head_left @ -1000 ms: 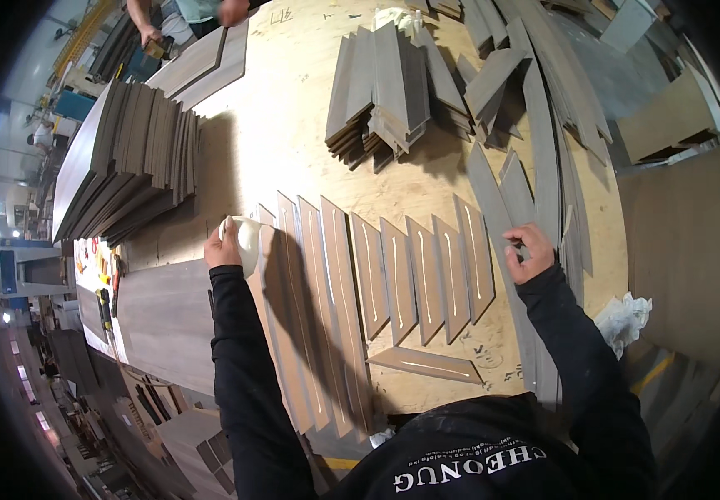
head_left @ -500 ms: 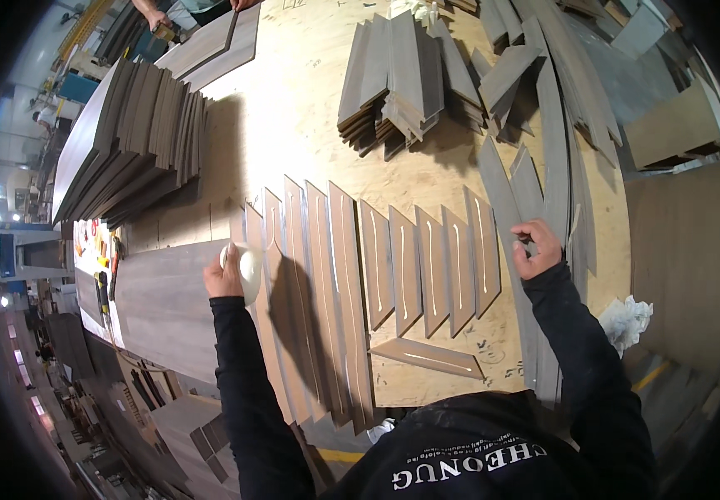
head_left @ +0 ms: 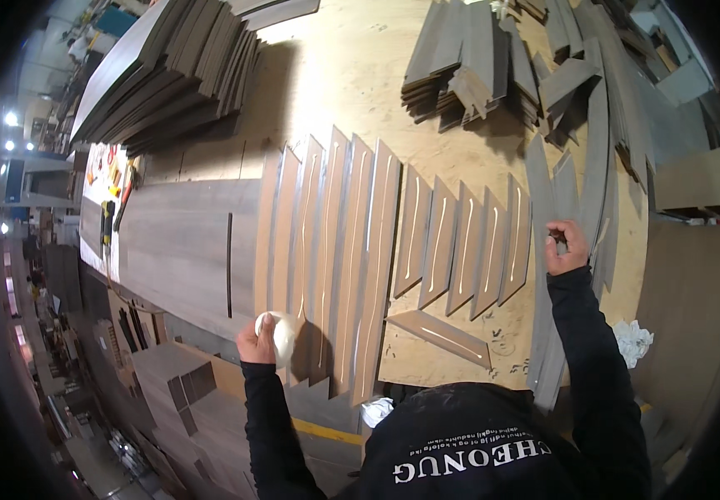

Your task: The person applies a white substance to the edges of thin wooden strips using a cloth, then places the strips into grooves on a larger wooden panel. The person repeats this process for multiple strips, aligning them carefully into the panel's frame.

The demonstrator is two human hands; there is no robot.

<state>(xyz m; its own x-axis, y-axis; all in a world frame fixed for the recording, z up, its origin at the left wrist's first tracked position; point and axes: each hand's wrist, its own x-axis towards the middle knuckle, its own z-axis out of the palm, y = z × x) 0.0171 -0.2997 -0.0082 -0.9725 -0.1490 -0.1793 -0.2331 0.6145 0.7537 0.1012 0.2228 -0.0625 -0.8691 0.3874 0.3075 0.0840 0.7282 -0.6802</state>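
My left hand (head_left: pixel 256 339) is wrapped round a white glue bottle (head_left: pixel 278 337), tilted over the near ends of the long wood strips (head_left: pixel 335 267). A thin thread of glue (head_left: pixel 301 287) runs from the bottle along one strip. Several long strips lie side by side with slanted ends, some bearing pale glue lines. To their right, shorter slant-cut pieces (head_left: pixel 436 246) each carry a glue line, and another short piece (head_left: pixel 440 336) lies crosswise nearer me. Over grey boards at the right, my right hand (head_left: pixel 570 247) is loosely curled, thumb and forefinger apart, with nothing visible in it.
A tall stack of dark boards (head_left: pixel 176 75) stands far left, and bundled slant-cut pieces (head_left: pixel 468 62) stand at the back. Long grey planks (head_left: pixel 597 158) run along the right edge. Hand tools (head_left: pixel 108 221) lie at the left; crumpled white paper (head_left: pixel 633 343) is at the right.
My left hand has drawn the glue bottle toward me, and the glue line there is longer. The view has shifted; the other person at the far left is out of sight. My right hand stays curled.
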